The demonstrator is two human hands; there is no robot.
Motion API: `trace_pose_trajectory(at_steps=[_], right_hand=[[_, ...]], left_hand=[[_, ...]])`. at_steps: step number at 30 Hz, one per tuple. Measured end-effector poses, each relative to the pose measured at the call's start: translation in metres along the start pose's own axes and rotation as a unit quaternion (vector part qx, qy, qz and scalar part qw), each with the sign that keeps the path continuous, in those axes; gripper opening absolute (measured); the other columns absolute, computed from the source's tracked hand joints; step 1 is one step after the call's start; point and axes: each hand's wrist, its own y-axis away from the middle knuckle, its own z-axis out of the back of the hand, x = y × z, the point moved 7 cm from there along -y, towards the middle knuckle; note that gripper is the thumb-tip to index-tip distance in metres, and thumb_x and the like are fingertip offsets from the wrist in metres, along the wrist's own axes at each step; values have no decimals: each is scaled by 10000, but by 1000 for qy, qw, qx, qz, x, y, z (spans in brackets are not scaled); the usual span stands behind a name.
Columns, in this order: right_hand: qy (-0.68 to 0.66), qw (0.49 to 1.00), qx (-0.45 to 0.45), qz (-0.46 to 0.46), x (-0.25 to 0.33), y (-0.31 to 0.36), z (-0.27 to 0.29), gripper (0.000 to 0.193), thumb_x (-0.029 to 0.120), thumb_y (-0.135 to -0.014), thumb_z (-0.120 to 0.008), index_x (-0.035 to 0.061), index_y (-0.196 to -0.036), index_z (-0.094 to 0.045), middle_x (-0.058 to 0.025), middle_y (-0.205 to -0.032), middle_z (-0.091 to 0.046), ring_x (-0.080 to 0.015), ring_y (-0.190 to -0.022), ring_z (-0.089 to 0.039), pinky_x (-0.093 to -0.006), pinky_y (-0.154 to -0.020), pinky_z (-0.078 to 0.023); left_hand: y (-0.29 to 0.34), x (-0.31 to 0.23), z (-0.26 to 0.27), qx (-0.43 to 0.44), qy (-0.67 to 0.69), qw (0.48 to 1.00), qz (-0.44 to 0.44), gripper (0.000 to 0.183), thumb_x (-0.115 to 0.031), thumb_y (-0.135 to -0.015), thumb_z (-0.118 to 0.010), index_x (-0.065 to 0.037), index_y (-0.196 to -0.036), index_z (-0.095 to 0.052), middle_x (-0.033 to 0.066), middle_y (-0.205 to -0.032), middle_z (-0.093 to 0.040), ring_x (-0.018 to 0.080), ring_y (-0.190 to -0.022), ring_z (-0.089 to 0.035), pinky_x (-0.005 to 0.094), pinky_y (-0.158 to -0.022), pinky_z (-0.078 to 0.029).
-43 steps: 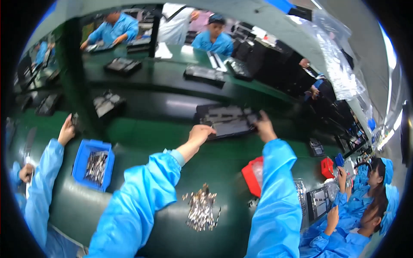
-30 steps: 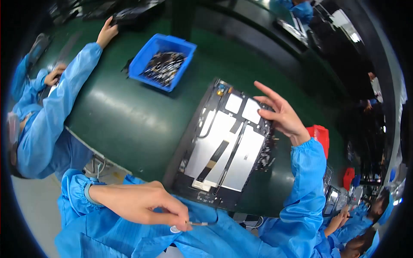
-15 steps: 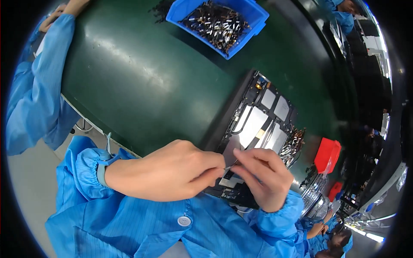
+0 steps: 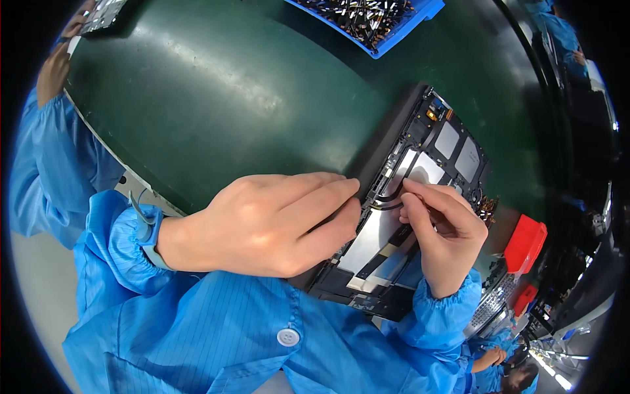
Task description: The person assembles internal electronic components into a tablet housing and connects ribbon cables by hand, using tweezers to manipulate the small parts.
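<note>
In front of me an opened flat electronic device [image 4: 436, 167], black with silver plates and black cables, lies at a slant. My left hand [image 4: 275, 220] reaches over its left edge, back upward. Its fingers are stretched out, thumb apart from the forefinger, and nothing shows between them. Over the device's middle, my right hand [image 4: 449, 226] has thumb and forefinger pinched together beside a curved black cable [image 4: 388, 203]. Whatever is in that pinch is too small or hidden to make out.
A blue bin [image 4: 394, 33] of small flex cables stands at the far side of the green table [image 4: 230, 98]. More small parts [image 4: 486, 209] lie behind the device. Red bins [image 4: 525, 243] stand at the right. At far left, a co-worker's hand [image 4: 54, 72] is near a dark panel [image 4: 104, 16].
Both hands were pinching a small thin thing between them; now they are apart, the left at the device's edge, the right over its middle. The view has shifted, and the device appears higher and farther right.
</note>
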Motion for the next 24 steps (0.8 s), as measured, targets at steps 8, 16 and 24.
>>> trace_pose_trajectory(at_steps=[8,16,24], right_hand=[[47,998,-12,36,3,0,-5,239,-49,-802,-739,10,-1034,-748,-87,-909,-714,-93,-696,-632,-217,-610,-506],[96,993,-41,48,9,1,-4,286,-43,-793,-755,3,-1075,-734,-77,-846,-690,-95,-681,-634,-209,-583,-516],[-51,997,-27,-55,-7,-15,5,274,-62,-817,-735,-45,-1087,-691,-70,-911,-636,-60,-648,-589,-182,-458,-472]], left_hand=[[-2,-5,-12,14,-72,995,-63,221,-78,-707,-655,6,-907,-698,187,-1001,-678,260,-850,-704,285,-726,-607],[-13,-11,-17,59,-100,988,-103,221,-97,-672,-670,-11,-875,-687,127,-936,-660,223,-804,-670,265,-694,-593],[-17,-28,-14,43,-105,988,-104,180,-78,-669,-656,36,-808,-673,158,-947,-673,254,-870,-684,304,-768,-596]])
